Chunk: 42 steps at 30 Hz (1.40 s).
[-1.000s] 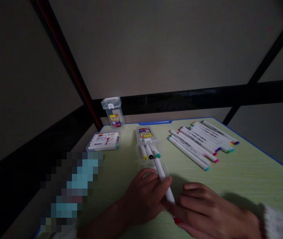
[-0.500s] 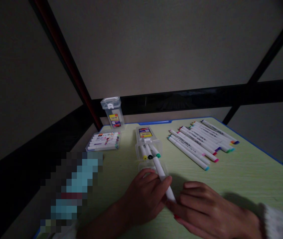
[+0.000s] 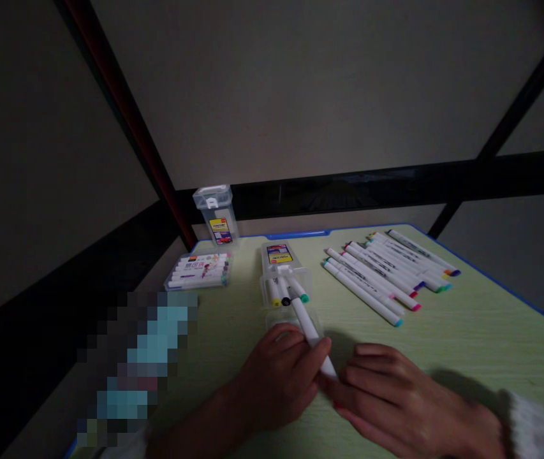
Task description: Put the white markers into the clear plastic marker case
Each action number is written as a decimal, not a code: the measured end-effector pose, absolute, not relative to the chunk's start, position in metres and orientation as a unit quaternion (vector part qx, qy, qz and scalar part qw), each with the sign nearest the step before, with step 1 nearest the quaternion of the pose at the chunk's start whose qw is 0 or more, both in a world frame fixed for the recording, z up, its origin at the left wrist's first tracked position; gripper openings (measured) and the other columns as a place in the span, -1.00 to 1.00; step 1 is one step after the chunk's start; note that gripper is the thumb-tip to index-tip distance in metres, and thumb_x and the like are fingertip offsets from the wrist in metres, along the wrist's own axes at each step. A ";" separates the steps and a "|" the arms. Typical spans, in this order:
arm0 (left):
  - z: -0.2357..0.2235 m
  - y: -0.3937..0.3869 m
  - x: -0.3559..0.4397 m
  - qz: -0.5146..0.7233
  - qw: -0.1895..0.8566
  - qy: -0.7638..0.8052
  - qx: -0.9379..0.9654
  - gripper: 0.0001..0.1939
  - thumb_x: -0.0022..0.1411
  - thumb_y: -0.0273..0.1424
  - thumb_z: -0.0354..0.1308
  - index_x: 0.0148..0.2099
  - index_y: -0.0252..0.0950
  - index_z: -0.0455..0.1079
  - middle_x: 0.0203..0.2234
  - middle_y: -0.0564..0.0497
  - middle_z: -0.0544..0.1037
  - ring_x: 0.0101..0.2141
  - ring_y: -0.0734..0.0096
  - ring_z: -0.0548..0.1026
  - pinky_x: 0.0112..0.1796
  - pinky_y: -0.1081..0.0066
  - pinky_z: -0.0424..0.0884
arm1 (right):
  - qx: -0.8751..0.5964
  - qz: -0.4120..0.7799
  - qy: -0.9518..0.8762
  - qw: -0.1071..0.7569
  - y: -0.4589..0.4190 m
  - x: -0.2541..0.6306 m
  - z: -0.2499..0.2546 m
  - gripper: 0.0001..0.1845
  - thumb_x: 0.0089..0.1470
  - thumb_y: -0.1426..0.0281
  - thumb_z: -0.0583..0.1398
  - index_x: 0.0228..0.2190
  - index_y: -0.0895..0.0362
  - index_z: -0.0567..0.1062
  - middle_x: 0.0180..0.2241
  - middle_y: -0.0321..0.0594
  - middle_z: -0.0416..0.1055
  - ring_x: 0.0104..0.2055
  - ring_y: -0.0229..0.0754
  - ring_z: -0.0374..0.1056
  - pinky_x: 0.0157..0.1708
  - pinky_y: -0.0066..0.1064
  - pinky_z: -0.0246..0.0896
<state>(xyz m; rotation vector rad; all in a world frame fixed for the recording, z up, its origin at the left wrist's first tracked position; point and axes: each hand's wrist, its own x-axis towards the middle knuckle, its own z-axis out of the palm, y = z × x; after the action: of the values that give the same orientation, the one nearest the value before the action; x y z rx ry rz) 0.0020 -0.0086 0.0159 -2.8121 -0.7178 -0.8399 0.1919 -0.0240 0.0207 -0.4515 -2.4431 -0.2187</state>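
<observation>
Slight shifts show since a second ago: the white marker points a little farther toward the open case, and the right hand sits a touch higher, while the other things lie as they did. Left hand fingers are closed around the marker's middle; the right fingers are folded over its lower end, with a bit of red showing beneath them. Tilted over the near half of the bench, the marker has its upper end just beside the case's mouth; whether they touch, I cannot tell. Inside that mouth lie markers with yellow, black and green ends. Bare room runs between the case and the loose markers, which fan out near the far right corner, and from them to the right edge. Blue trim lines the bench's far and right edges. Near the far left corner stands a clear box, its yellow label reading "marker"; the open case bears a similar label, upside down. By the left edge, a flat pack carries Chinese characters, seemingly 易可洗. Print on the loose markers is too small to read.
</observation>
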 end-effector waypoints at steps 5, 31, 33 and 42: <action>0.016 -0.008 0.002 -0.266 0.058 -0.238 -0.932 -0.69 0.20 -0.52 -0.17 -0.03 -0.46 0.22 -0.39 -0.11 0.51 -0.32 0.32 0.44 -0.19 0.28 0.38 | -0.169 -0.083 -0.930 0.316 -0.024 0.193 0.019 -0.76 0.17 0.52 -0.04 -0.22 0.25 0.40 -0.57 -0.28 0.42 -0.56 -0.27 0.28 -0.46 -0.35 0.13; 0.014 -0.007 0.000 -0.197 0.035 -0.247 -0.948 -0.70 0.18 -0.55 -0.12 -0.04 -0.45 0.22 -0.41 -0.07 0.48 -0.34 0.31 0.42 -0.20 0.28 0.36 | -0.176 -0.041 -0.954 0.237 -0.021 0.191 0.017 -0.71 0.20 0.53 -0.10 -0.21 0.24 0.39 -0.56 -0.26 0.41 -0.57 -0.25 0.28 -0.48 -0.36 0.16; 0.014 -0.007 0.001 -0.191 0.036 -0.250 -0.949 -0.70 0.17 -0.54 -0.11 -0.04 -0.46 0.22 -0.42 -0.07 0.47 -0.35 0.31 0.41 -0.20 0.28 0.36 | -0.176 -0.046 -0.953 0.242 -0.021 0.191 0.018 -0.72 0.19 0.53 -0.09 -0.23 0.24 0.39 -0.57 -0.27 0.40 -0.57 -0.25 0.28 -0.46 -0.37 0.17; 0.014 -0.007 0.000 -0.197 0.037 -0.250 -0.947 -0.69 0.16 -0.56 -0.12 -0.03 -0.45 0.22 -0.40 -0.07 0.47 -0.33 0.30 0.42 -0.20 0.28 0.36 | -0.180 -0.056 -0.948 0.255 -0.022 0.190 0.018 -0.70 0.20 0.53 -0.10 -0.23 0.23 0.40 -0.56 -0.27 0.41 -0.55 -0.26 0.29 -0.44 -0.37 0.18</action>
<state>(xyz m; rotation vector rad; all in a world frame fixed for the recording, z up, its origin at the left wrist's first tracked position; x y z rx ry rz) 0.0005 -0.0073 0.0141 -2.9068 -0.7679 -0.6061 0.1901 -0.0218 0.0177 -0.4897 -2.5762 -0.1526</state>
